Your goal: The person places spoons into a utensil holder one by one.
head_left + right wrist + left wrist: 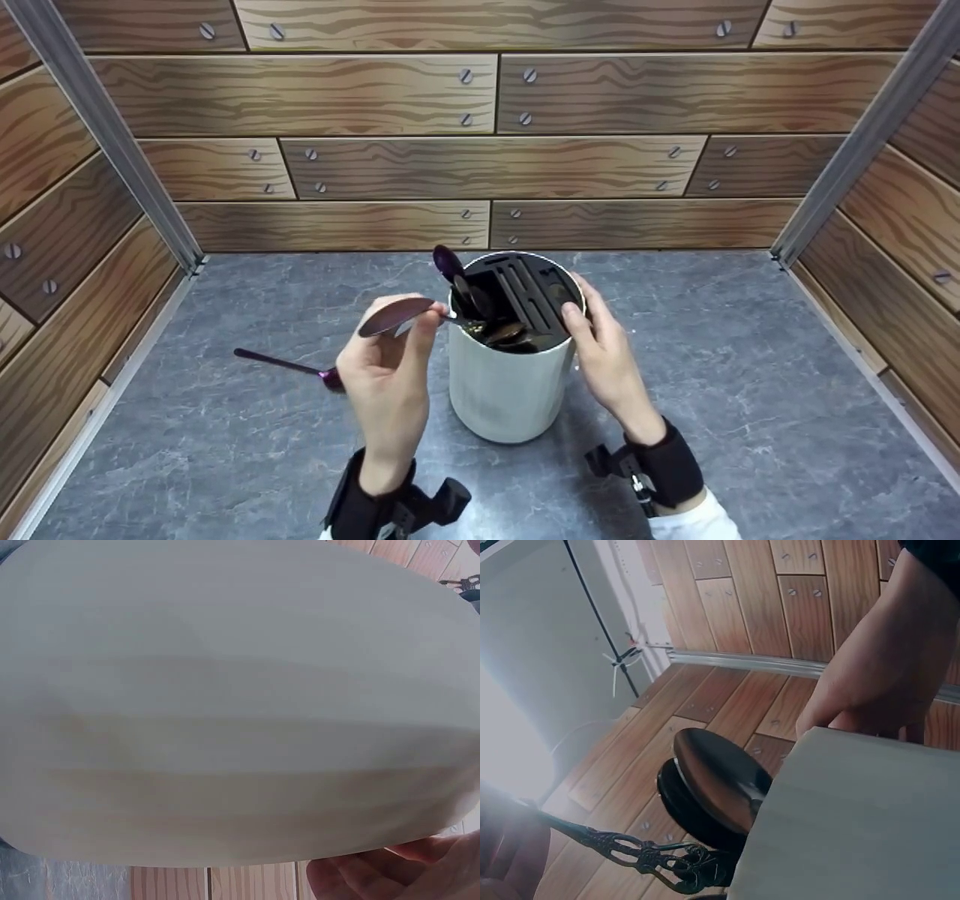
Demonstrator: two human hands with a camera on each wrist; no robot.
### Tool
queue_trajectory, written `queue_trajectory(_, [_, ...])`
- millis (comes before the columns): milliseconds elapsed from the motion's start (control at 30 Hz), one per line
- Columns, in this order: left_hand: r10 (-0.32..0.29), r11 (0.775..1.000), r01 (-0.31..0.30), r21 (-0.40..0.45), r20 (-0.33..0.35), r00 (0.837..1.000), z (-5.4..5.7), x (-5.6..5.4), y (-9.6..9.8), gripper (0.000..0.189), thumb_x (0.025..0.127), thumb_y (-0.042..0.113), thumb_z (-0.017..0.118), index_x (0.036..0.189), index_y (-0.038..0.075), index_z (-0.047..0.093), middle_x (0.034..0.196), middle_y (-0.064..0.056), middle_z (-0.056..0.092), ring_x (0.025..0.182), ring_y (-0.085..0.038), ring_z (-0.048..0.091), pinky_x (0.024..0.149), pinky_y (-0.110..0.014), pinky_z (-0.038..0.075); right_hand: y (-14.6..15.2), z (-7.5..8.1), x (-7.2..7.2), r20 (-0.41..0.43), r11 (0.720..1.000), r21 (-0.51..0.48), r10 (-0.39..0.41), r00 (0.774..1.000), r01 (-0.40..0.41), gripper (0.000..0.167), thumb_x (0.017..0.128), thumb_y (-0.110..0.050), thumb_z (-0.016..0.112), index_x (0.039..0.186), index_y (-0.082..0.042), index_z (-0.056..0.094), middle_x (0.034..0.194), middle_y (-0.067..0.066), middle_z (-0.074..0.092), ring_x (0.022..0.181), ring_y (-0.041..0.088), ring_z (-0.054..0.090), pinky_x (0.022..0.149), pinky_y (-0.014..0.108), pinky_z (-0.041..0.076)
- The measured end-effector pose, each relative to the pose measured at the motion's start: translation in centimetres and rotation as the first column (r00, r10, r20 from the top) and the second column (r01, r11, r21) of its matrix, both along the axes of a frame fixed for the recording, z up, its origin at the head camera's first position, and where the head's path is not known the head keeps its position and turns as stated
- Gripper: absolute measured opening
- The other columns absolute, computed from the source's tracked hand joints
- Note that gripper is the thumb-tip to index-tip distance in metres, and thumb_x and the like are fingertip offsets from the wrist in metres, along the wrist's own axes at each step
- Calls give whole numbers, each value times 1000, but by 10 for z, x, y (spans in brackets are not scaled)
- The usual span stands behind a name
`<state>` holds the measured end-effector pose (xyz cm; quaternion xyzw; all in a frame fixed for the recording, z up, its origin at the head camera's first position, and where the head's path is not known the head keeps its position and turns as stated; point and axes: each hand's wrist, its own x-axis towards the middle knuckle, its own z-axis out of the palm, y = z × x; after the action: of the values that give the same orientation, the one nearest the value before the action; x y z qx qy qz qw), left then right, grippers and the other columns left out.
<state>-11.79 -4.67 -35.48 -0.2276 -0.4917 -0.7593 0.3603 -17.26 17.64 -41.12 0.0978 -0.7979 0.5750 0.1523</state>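
Observation:
My left hand (386,375) pinches a dark spoon (395,316) near its bowl, left of the white cylindrical holder (506,397). In the left wrist view, the spoon's openwork, ornate handle (645,851) points toward the holder (855,825); its tip is hidden at the rim. Fingers and thumb of my right hand (604,352) grip the holder's right side at the rim, and the right hand (405,870) also shows low in the right wrist view. Inside the holder is a black slotted insert (525,289). Several dark spoons stand in its left part, one a purple spoon (448,262).
Another purple spoon (281,361) lies on the grey marbled surface (712,360), left of my left hand. Wood-patterned panels (375,165) wall in the back and both sides, with metal strips (112,135) at the corners.

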Motion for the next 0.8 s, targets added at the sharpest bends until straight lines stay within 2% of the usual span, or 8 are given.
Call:
queue_trajectory(133, [-24,1000,25,-15,36,999,-3,-2,6,18,98,-2,69,104,13,77,98,8,74,94,-10,74,90,-25,64,0,0,1,-8,1000,-2,1,1000,-1,49,112,-15,46,158,-1,43,162,20,49,148,35,51,113,4,37])
queue_trajectory(200, [-30,999,31,-28,52,998,-5,-4,9,12,98,-2,69,103,6,76,99,9,74,94,-10,74,90,-25,64,-1,1,1,-13,1000,2,1,1000,-1,49,112,-15,46,158,-1,43,162,20,49,149,35,50,113,4,36])
queue_trajectory(267, [-31,998,33,-44,60,998,-7,-5,11,7,98,-4,69,103,-6,72,99,9,74,94,-9,74,90,-25,64,-1,1,1,-11,1000,8,-3,1000,3,49,112,-16,46,158,-1,43,162,20,49,149,34,50,113,4,36])
queue_trajectory(333, [-25,997,30,-71,62,998,-9,-6,13,11,97,-6,68,103,-15,68,100,10,74,95,-8,74,90,-24,64,-1,1,2,-10,1000,15,-4,1000,4,49,112,-16,46,158,-1,43,162,20,49,148,34,51,112,3,36])
queue_trajectory(400, [-24,994,31,-100,73,997,-10,-8,15,13,95,-9,68,103,-19,66,101,12,74,95,-6,74,89,-23,64,0,1,2,-3,1000,17,-7,1000,7,49,112,-16,46,159,-1,42,162,20,50,147,34,52,111,4,37])
queue_trajectory(600, [4,982,16,-189,105,994,-16,-14,20,10,91,-11,71,101,-14,71,102,16,74,96,-3,73,85,-23,65,1,0,1,13,1000,25,-14,1000,14,49,112,-17,47,159,-3,43,162,18,50,146,32,54,110,5,38])
queue_trajectory(800, [28,971,10,-238,155,988,-19,-17,22,10,91,-8,73,101,-7,76,100,8,76,95,-2,72,81,-24,65,1,0,1,9,1000,10,0,1000,0,50,112,-16,47,159,-2,42,162,19,50,144,34,55,109,5,40])
